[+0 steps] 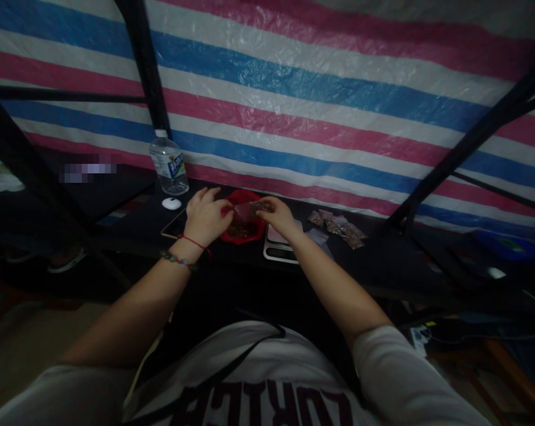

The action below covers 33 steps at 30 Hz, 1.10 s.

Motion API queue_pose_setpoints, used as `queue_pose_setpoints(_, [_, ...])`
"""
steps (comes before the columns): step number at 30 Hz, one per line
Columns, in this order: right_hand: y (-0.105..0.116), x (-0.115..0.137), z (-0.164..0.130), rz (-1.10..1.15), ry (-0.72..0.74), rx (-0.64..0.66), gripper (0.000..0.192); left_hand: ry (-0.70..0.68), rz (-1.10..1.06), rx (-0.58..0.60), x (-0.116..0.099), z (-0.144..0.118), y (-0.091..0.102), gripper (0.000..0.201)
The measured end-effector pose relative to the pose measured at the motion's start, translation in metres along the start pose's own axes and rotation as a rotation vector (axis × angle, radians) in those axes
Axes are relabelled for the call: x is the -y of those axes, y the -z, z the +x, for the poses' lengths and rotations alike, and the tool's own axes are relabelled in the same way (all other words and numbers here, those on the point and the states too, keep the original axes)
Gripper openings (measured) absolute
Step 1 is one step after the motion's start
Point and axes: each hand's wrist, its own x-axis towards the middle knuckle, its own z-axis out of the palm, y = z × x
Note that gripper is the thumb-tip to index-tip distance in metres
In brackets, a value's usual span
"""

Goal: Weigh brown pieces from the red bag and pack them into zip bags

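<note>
My left hand (pixel 207 216) and my right hand (pixel 276 215) together hold a small clear plastic bag (pixel 248 209) with brown bits in it, above a red bowl (pixel 243 231) that holds more of the brown stuff. The left wrist wears a red string and a bead bracelet. Under my right hand lies a small flat scale (pixel 278 249) on the dark table (pixel 378 260). Right of it sit several filled small bags (pixel 338 226).
A water bottle (pixel 168 163) stands at the back left with its white cap (pixel 171 203) beside it. A phone or tablet (pixel 175 225) lies left of the bowl. A striped tarp (pixel 320 89) and black frame bars (pixel 145 65) back the table. Cables lie at the lower right.
</note>
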Motion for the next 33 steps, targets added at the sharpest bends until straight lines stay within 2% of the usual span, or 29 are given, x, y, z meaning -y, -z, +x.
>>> queue_pose_setpoints(3, [-0.007,0.004,0.024,-0.303,0.067,0.062,0.022,0.013,0.021,0.152,0.015,0.002,-0.008,0.035])
queue_pose_setpoints(5, [-0.011,0.009,0.035,-0.387,0.116,0.071,0.023,0.0,-0.006,0.268,0.022,0.004,-0.013,0.035])
queue_pose_setpoints(7, [-0.013,0.014,0.042,-0.423,0.163,0.066,0.025,-0.003,-0.046,0.313,0.025,0.006,-0.017,0.034])
queue_pose_setpoints(11, [-0.013,0.019,0.046,-0.526,0.224,0.098,0.028,0.04,-0.156,0.196,0.025,0.008,-0.021,0.04])
queue_pose_setpoints(14, [-0.012,0.019,0.044,-0.596,0.264,0.05,0.03,0.09,-0.23,0.099,0.026,0.008,-0.022,0.043])
queue_pose_setpoints(18, [-0.01,0.018,0.038,-0.65,0.198,0.011,0.028,0.129,-0.294,-0.023,0.029,0.008,-0.024,0.041])
queue_pose_setpoints(22, [-0.009,0.017,0.032,-0.66,0.134,-0.09,0.029,0.075,-0.32,-0.069,0.028,0.008,-0.024,0.037])
queue_pose_setpoints(25, [-0.008,0.015,0.029,-0.613,0.145,-0.078,0.026,0.027,-0.313,-0.065,0.024,0.007,-0.024,0.034])
queue_pose_setpoints(28, [-0.005,0.01,0.027,-0.463,0.131,-0.109,0.025,0.037,-0.236,-0.116,0.017,0.004,-0.022,0.03])
queue_pose_setpoints(31, [-0.001,0.008,0.019,-0.138,0.01,-0.143,0.025,0.05,-0.159,-0.194,0.006,0.002,-0.016,0.031])
queue_pose_setpoints(33, [0.003,0.01,0.007,0.144,-0.068,-0.142,0.027,-0.023,-0.195,-0.18,-0.005,0.0,-0.01,0.038])
